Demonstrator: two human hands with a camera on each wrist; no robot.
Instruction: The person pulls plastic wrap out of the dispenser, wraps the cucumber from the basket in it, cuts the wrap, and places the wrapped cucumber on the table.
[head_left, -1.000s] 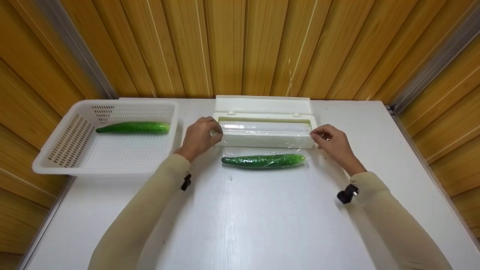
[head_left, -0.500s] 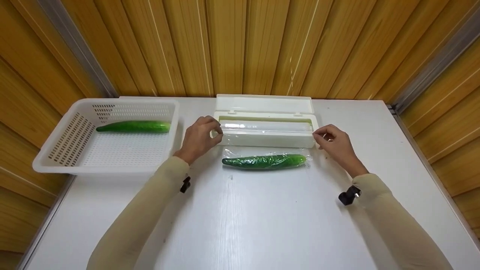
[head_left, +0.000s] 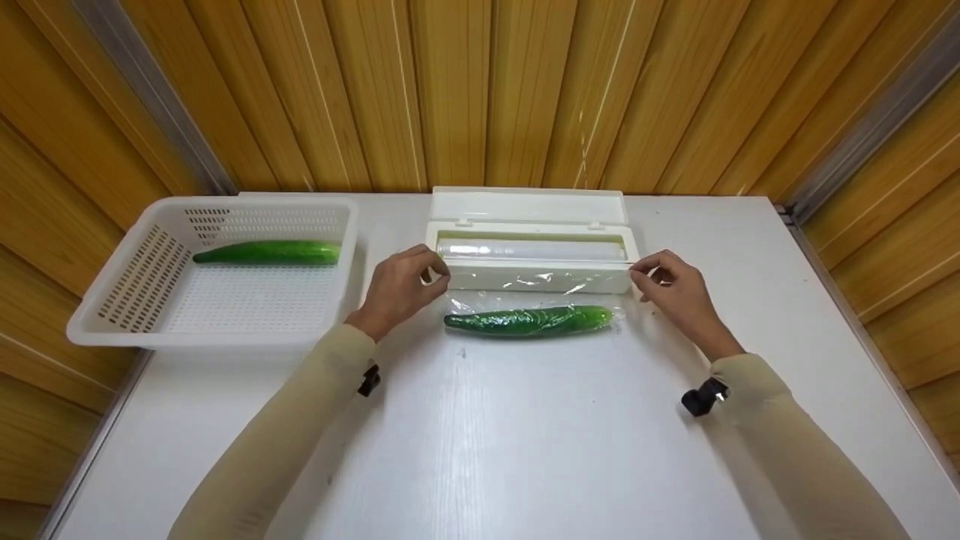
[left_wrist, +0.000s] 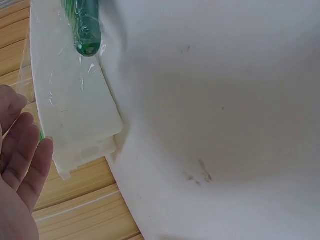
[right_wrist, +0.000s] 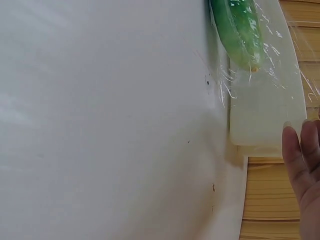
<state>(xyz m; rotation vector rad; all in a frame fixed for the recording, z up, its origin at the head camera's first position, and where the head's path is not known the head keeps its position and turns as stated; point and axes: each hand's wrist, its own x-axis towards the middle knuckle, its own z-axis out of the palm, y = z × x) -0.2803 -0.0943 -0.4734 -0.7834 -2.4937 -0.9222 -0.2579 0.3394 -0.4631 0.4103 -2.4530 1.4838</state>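
Observation:
A green cucumber [head_left: 525, 321] lies under clear plastic wrap [head_left: 480, 304] in front of a white wrap dispenser [head_left: 525, 231]. The dispenser's lid is up and its film roll [head_left: 532, 249] shows inside. At the dispenser's left front corner my left hand [head_left: 401, 289] pinches the film between thumb and forefinger. My right hand [head_left: 675, 292] pinches its other side by the right front corner. Between the two hands the film spans the dispenser's front. In the left wrist view the left hand [left_wrist: 22, 150] has its other fingers loosely bent; the right wrist view cuts off most of the right hand [right_wrist: 305, 165].
A white perforated basket [head_left: 210, 341] stands on the left of the white table [head_left: 510, 435], with another cucumber [head_left: 266, 253] inside. Wood-patterned panels [head_left: 457, 97] rise behind the table and on both sides.
My left hand has come slightly down and toward me, and the right hand has shifted a little to the right. The film between them now hangs lower over the dispenser's front. The cucumber stays put.

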